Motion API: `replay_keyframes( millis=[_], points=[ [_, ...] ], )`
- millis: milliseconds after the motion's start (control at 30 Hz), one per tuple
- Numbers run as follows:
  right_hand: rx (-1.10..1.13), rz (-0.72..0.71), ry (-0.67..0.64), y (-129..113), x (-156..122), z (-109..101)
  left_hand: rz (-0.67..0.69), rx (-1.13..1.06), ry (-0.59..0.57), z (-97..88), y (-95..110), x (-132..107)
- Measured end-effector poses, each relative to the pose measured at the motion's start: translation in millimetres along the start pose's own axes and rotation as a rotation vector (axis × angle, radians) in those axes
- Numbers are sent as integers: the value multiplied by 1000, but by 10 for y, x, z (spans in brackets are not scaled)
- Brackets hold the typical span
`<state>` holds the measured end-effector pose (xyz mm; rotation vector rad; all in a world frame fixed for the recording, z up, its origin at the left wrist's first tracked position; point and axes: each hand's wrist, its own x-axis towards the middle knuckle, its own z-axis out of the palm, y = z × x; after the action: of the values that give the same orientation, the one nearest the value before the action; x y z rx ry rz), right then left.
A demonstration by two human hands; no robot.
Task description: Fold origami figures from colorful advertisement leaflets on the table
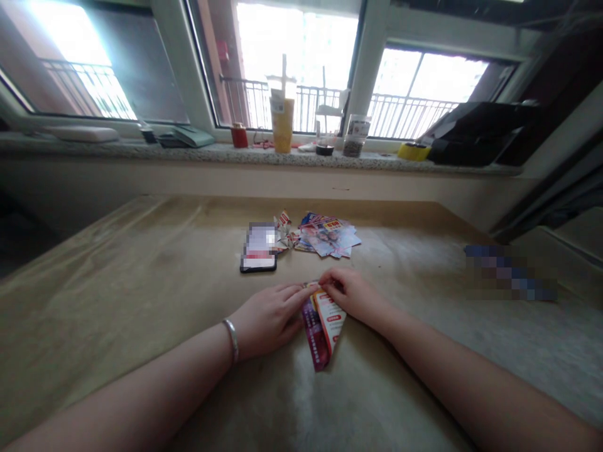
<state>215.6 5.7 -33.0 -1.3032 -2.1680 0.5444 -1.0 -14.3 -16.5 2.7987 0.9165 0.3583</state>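
Broad tan table [164, 282], light glancing off it, and there's the phone [258, 264], just beside a paper cluster [288, 237]! Leaflets [330, 236] fan out to the right of that. Nearer in, a folded sheet [330, 323], narrow end towards the near side. Out right, a blurred strip [506, 271], possibly printed paper.

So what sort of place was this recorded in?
Probably a home, perhaps an apartment: a table stands by windows, a tall drink cup sits on the sill, and a railing shows outside.

Bright daylight through pale-framed windows [301, 44], railing [405, 119] outside; speckled sill [188, 155] above pale wall [292, 180]; tan table [164, 276] below.
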Motion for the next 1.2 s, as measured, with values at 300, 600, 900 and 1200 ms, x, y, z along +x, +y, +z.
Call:
replay_keyframes(
  millis=[300,600,900,1200],
  points=[
    [-72,-85,69,-33,49,43,29,115,47,71,49,34],
    [-153,-335,-201,-56,-143,-288,17,46,79,65,55,18],
    [-184,-341,-275,-82,-157,-348,57,-17,28,-34,-62,-32],
    [-224,-332,-250,-73,-169,-290,38,-42,54,-38,-84,-45]
  ],
)
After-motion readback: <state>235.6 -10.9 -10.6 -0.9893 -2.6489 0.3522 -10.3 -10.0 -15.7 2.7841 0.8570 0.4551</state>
